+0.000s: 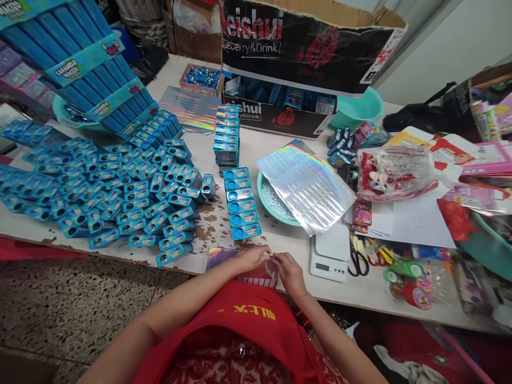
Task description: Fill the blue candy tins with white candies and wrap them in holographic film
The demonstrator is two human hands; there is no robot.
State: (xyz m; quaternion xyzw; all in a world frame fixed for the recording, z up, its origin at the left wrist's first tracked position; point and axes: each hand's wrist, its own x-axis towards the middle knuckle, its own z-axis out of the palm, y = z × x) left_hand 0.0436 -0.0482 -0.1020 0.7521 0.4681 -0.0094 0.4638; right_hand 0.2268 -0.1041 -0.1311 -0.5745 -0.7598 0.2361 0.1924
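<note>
Near the table's front edge, my left hand (255, 257) and my right hand (289, 273) meet, fingertips pinched together. A small piece of clear film (272, 269) hangs at the fingers of my right hand; what my left fingertips pinch is too small to make out. Beneath my hands lies a shiny purple-pink sheet (219, 257) with pale strips. Just beyond stands a row of blue candy boxes (244, 204), with a stack of similar boxes (226, 133) behind it. To the right, a silver holographic sheet (310, 184) rests across a turquoise bowl (262, 194) of white beads.
Many blue boxes (136, 202) crowd the left side, beneath a tall blue display (84, 69). At the back stand a black cardboard carton (276, 120) and a pink tray (186, 88) of blue sweets. A white scale (330, 264), scissors (359, 261) and packaging fill the right.
</note>
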